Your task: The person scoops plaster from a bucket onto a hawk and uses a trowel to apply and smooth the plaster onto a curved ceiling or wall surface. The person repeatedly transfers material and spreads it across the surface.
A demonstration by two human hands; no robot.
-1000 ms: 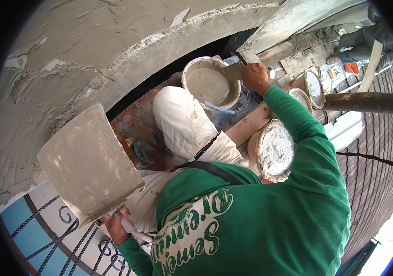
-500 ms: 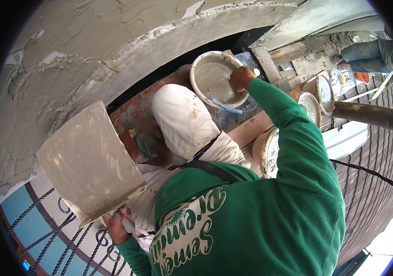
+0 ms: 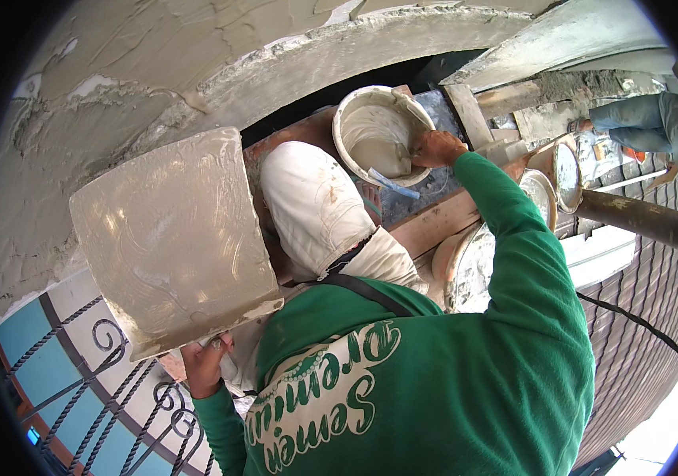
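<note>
My left hand [image 3: 205, 366] grips from below a square plastering board [image 3: 172, 238] smeared with grey mortar, held tilted at the lower left. My right hand [image 3: 437, 147] reaches over the rim of a white bucket [image 3: 352, 108] and is closed on a trowel whose blade is down in the wet grey plaster [image 3: 380, 152]. A blue-handled tool [image 3: 393, 185] lies just outside the bucket. My knee in white trousers [image 3: 315, 206] sits between board and bucket.
A curved, freshly plastered wall [image 3: 196, 47] arches across the top. Wooden planks [image 3: 434, 222] carry more plaster-caked buckets [image 3: 472, 266] [image 3: 566, 163]. A rusty pipe [image 3: 640, 224] and black cable [image 3: 642, 327] cross the right. Another person [image 3: 644, 127] stands top right; iron railing [image 3: 117, 397] is lower left.
My right hand came down from the wall ledge at the upper right and dipped the trowel into the bucket. The board in my left hand stayed where it was.
</note>
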